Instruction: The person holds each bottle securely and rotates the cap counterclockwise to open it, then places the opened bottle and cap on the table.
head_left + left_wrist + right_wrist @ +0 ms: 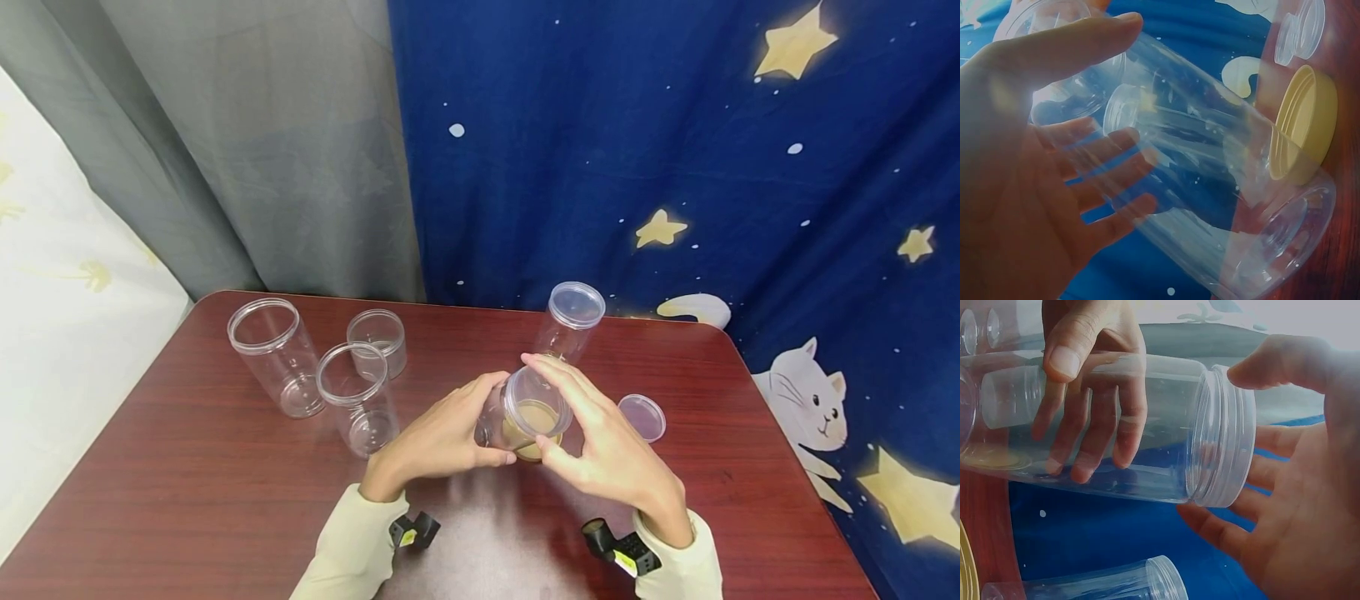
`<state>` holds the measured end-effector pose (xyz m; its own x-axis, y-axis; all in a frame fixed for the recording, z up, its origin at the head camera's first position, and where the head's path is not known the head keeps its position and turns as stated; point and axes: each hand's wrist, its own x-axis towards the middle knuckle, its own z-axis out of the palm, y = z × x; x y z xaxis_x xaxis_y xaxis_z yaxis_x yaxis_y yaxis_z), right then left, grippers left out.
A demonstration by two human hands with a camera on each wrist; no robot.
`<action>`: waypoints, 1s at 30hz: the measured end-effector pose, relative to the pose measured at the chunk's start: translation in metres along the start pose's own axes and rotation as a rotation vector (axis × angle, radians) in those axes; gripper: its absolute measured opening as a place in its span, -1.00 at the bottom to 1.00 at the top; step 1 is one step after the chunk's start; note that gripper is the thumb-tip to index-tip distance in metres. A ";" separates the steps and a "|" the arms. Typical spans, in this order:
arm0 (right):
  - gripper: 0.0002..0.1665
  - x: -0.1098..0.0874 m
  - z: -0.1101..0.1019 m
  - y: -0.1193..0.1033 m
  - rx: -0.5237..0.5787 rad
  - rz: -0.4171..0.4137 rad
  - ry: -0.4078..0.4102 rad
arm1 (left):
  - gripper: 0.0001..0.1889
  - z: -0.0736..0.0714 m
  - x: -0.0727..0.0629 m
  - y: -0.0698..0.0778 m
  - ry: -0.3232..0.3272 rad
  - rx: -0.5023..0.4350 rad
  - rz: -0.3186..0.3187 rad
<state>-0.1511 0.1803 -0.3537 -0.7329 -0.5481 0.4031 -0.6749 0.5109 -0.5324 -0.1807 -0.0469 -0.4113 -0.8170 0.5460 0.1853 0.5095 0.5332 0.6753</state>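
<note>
A clear plastic jar point(491, 414) is held tilted above the table between both hands. My left hand point(442, 433) grips its body, with the thumb on one side and the fingers round the other, as the left wrist view shows. At the jar's mouth end, my right hand point(609, 442) holds the rim of a clear lid point(1238, 437) between thumb and fingers. That lid sits on the jar; how tightly, I cannot tell. Beneath the jar, a yellow lid point(1322, 125) rests on the table, partly seen through the clear plastic.
Two tall, lidless clear jars point(266, 354) point(369, 421) stand at left, with a short clear jar point(381, 343) behind them. A lidded tall jar point(573, 310) stands at the back right. One loose clear lid point(642, 418) lies right of my hands on the brown table point(187, 492).
</note>
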 end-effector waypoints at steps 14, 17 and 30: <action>0.05 0.000 0.001 0.002 -0.005 -0.034 0.030 | -0.04 0.001 0.001 -0.001 0.009 0.018 0.001; 0.01 0.000 0.003 0.001 -0.102 0.024 0.111 | -0.06 0.002 0.002 -0.002 0.047 0.055 0.001; -0.10 0.003 0.014 -0.005 -0.338 0.237 0.232 | -0.08 0.005 0.004 -0.003 0.099 0.153 0.047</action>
<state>-0.1489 0.1664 -0.3600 -0.8441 -0.2470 0.4760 -0.4483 0.8120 -0.3737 -0.1841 -0.0429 -0.4162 -0.8103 0.5101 0.2885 0.5764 0.6051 0.5492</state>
